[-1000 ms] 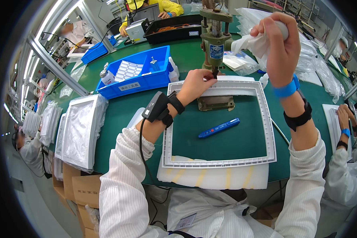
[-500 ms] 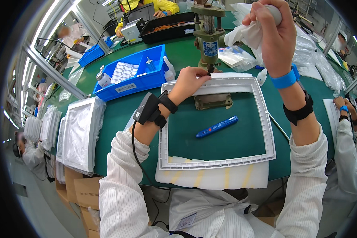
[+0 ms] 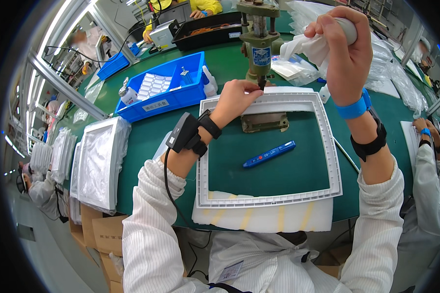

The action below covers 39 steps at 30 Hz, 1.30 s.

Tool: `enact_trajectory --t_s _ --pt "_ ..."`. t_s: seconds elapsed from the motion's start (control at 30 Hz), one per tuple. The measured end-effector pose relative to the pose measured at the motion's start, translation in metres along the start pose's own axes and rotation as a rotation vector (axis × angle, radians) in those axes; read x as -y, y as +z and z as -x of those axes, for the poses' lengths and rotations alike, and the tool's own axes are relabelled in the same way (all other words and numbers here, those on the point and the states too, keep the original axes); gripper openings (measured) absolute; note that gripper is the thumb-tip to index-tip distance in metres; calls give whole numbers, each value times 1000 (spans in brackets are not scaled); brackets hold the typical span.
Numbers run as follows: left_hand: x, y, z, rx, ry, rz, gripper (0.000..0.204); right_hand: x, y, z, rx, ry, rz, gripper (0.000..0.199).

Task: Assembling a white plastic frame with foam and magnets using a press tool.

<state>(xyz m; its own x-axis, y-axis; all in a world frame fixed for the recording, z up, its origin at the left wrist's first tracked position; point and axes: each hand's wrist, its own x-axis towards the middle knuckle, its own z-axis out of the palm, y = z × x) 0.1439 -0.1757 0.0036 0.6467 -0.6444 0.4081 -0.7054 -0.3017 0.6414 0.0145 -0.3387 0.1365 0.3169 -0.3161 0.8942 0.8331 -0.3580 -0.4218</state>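
Note:
A white rectangular plastic frame (image 3: 333,161) lies flat on the green table, its near edge on a white foam pad (image 3: 259,219). My left hand (image 3: 235,97) pinches something small at the frame's far edge, right under the tip of the green hand press (image 3: 259,44). My right hand (image 3: 344,46) is raised and closed around the press's cloth-wrapped lever handle. A blue pen-shaped tool (image 3: 269,154) lies on the table inside the frame. A black device is strapped to my left wrist; a blue band and a black band circle my right wrist.
A blue bin (image 3: 164,90) with small parts stands at the far left. Bagged white frames (image 3: 95,163) are stacked to my left. A black tray (image 3: 208,31) sits at the back. Plastic bags (image 3: 391,73) pile at the right, where another person's sleeve (image 3: 432,180) shows.
My right hand has stayed on the press handle and come slightly down. My left hand has kept its place at the frame's far edge under the press.

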Motion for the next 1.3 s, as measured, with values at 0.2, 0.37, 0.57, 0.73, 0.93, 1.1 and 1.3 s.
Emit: enact_trajectory --t_s 0.2,0.37,0.57,0.73,0.93,1.1,1.3 --pt "-1 0 3 -22 0 20 26 -6 -19 6 136 -34 38 11" --pt "0 2 3 -39 27 8 25 -1 -19 26 117 -60 -3 17" --pt "0 1 4 -41 -1 10 25 1 -24 51 156 -144 -19 16" --pt "-2 1 4 -22 -19 -11 22 -4 -36 76 222 -186 30 19" --pt "7 1 2 26 17 60 24 2 -45 83 321 -152 132 16" --pt "5 -2 1 60 -15 61 24 3 -40 72 292 -115 68 15" --pt "0 -1 0 27 -47 56 24 7 -40 66 286 -84 66 14"
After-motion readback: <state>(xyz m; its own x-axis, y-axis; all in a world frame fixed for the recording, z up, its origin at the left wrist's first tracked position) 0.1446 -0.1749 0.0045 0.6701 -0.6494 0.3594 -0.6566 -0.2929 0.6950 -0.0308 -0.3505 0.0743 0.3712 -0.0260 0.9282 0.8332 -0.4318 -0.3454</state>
